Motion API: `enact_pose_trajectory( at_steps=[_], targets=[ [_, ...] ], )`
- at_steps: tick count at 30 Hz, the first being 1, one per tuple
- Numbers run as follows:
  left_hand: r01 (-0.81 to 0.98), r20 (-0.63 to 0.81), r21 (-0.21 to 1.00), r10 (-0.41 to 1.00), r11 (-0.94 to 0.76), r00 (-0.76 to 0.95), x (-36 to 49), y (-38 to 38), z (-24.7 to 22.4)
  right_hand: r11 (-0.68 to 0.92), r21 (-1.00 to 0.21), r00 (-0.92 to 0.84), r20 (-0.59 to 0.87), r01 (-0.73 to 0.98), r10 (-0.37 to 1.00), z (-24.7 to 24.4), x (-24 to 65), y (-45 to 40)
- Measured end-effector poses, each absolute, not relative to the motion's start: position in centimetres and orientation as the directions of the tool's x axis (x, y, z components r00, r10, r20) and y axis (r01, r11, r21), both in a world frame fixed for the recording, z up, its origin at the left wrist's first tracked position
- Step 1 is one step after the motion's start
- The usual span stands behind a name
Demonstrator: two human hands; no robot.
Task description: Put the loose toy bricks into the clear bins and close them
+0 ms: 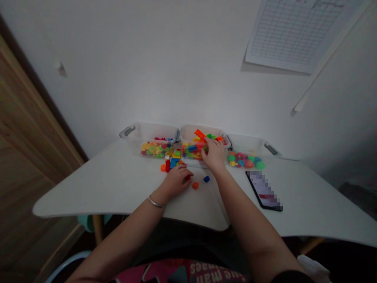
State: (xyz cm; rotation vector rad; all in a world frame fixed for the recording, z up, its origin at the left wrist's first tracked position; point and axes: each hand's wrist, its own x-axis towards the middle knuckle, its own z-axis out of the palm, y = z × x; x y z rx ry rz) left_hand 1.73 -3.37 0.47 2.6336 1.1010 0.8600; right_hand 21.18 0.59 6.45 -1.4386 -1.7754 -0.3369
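My right hand (214,154) reaches over the front of the middle clear bin (203,129), its fingers closed on an orange block (200,134) among coloured pieces. On the white table, my left hand (176,181) rests with curled fingers round a red block (187,177). Just behind that hand is a cluster of joined blue, yellow, red and white blocks (174,162). An orange block (195,185) and a dark blue block (206,179) lie loose between my arms.
Clear bins stand on either side: the left bin (147,129) holds yellow and green pieces, the right bin (250,143) rounded coloured ones. A phone (264,191) lies on the white table (118,188) at right. A printed sheet (291,35) hangs on the wall.
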Motion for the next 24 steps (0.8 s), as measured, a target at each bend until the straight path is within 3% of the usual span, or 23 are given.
enact_pose_trajectory(
  at_steps=[5, 14, 19, 22, 24],
  targets=[
    [0.608, 0.429, 0.355, 0.702, -0.71, 0.568, 1.8, -3.5, 0.7, 0.35, -0.204, -0.119, 0.69, 0.914, 0.714, 6.1, 21.2, 0.4],
    [0.593, 0.438, 0.358, 0.69, -0.722, 0.576, 1.7, -3.4, 0.6, 0.466, -0.248, -0.119, 0.77, 0.85, 0.627, 5.3, 21.6, 0.0],
    [0.599, 0.434, 0.353, 0.693, -0.719, 0.576, 1.7, -3.4, 0.6, 0.488, -0.317, -0.02, 0.823, 0.814, 0.567, 4.1, 22.4, -1.2],
    [0.605, 0.426, 0.346, 0.695, -0.717, 0.58, 1.7, -3.4, 0.5, 0.489, -0.397, -0.02, 0.76, 0.777, 0.65, 2.8, 23.0, -1.7],
    [0.616, 0.415, 0.346, 0.704, -0.708, 0.576, 1.7, -3.4, 0.4, 0.444, -0.512, -0.001, 0.655, 0.735, 0.756, 1.7, 23.3, -1.9]
  ],
)
